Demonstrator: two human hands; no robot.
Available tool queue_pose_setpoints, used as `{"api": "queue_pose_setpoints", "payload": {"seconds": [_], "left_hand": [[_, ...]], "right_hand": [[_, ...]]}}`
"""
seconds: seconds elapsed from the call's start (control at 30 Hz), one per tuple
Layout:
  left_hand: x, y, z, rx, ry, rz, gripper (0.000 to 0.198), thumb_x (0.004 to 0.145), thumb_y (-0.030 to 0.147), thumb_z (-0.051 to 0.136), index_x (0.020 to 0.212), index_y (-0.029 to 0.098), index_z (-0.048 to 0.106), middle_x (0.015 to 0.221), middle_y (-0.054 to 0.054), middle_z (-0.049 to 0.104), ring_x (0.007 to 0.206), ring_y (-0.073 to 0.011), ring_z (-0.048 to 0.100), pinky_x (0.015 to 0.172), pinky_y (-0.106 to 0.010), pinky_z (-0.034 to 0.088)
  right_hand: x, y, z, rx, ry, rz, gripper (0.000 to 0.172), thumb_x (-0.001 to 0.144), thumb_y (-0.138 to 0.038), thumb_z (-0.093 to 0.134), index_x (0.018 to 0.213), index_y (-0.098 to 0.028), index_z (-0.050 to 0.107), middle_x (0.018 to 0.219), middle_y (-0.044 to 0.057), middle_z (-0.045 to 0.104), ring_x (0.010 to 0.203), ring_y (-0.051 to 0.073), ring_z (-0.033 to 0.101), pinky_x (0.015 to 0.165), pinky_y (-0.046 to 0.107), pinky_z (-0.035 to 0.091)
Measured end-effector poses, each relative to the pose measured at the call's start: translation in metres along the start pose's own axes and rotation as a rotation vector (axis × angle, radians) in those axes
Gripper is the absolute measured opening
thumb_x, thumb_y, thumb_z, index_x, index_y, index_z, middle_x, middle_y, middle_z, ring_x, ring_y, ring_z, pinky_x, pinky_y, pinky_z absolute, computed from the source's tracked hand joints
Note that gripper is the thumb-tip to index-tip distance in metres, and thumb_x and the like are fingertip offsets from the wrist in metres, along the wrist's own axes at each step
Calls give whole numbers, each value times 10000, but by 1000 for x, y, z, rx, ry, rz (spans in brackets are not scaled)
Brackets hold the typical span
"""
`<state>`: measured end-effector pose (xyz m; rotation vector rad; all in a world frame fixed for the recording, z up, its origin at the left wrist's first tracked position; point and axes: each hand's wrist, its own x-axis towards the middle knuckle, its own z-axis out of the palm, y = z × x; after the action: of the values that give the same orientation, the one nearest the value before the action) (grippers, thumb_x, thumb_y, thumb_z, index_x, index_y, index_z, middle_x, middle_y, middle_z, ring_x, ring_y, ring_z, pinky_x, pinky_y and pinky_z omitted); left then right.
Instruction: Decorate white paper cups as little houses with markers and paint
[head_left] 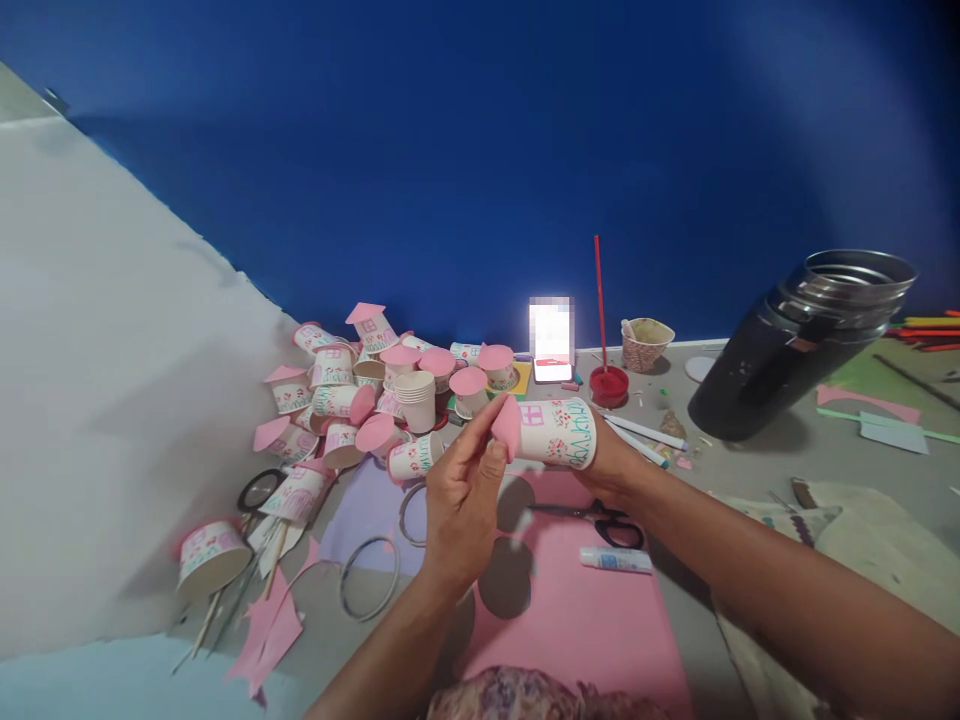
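A white paper cup [559, 435] lies sideways in the air between my hands, drawn with a pink window, red flowers and green grass strokes. My left hand [463, 500] is closed around the pink paper cone [507, 428] at the cup's left end, thumb in front and fingers behind. My right hand [616, 462] supports the cup at its wide right end; its fingers are hidden behind or inside the cup. Below lies a pink paper sheet [585, 640] with round cut-outs, bearing black-handled scissors [619, 530] and a white glue tube [615, 560].
Similar decorated cups with pink cone tops [367, 325] crowd the left, around a stack of plain cups [415, 400]. Tape rings [370, 578] lie nearby. Against the blue wall stands a lit phone [553, 340]. A large dark flask [795, 350] and a cloth [877, 560] occupy the right.
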<state>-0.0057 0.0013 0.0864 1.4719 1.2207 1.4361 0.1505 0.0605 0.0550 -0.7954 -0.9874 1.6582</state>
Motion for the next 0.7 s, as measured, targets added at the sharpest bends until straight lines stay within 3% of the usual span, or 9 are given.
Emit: {"api": "queue_pose_setpoints", "payload": {"seconds": [0.1,0.17,0.27,0.37,0.47,0.57,0.7], "left_hand": [[1,-6,-1,-131,36,-49,496,961,489,737,1415,297,682,1545,-68,648,1485,-290,552,1217,-431,478],[1,-12,-3,-254,52,-133,574,913,510,790,1430,309,642,1558,-71,625,1486,-287,540,1207,-435,479],[-3,-19,-6,-483,-44,-355,599,836,576,842,1324,266,684,1426,-107,689,1331,-304,639,1051,-432,568],[-7,-22,-4,-700,-147,-563,523,776,609,880,1099,218,754,1240,-106,741,1112,-270,696,879,-385,596],[-8,-21,0,-814,-130,-592,523,731,570,925,1096,235,755,1163,-65,754,1009,-222,685,823,-345,578],[-2,-18,1,-800,-102,-562,613,684,479,966,1193,229,737,1065,-53,770,1001,-230,690,892,-370,572],[8,-18,-8,-613,-88,-461,641,656,397,963,1209,192,712,1041,-68,763,994,-256,700,954,-426,568]], "right_hand": [[-2,-2,-3,-156,-30,-137,306,656,-359,885,867,-181,752,779,43,776,753,243,718,596,302,531],[-4,-2,-6,-363,25,-277,254,697,-292,855,899,-196,734,827,39,782,765,240,718,654,325,557],[-6,2,-10,-696,171,-528,223,812,-229,734,1033,-220,711,980,66,797,857,250,732,737,353,574],[-7,10,-10,-965,221,-855,267,916,-209,593,1170,-212,674,1045,110,783,938,270,726,809,394,566],[-8,15,-8,-1184,211,-1089,295,967,-176,529,1242,-192,633,1001,121,773,883,275,697,822,421,545],[-9,14,-6,-1276,173,-1166,344,973,-151,521,1308,-186,587,1041,136,770,916,292,686,856,449,542],[-3,5,-14,-1315,-73,-1061,601,902,-142,544,1498,-180,471,1328,189,690,1179,338,646,965,516,550]]}}
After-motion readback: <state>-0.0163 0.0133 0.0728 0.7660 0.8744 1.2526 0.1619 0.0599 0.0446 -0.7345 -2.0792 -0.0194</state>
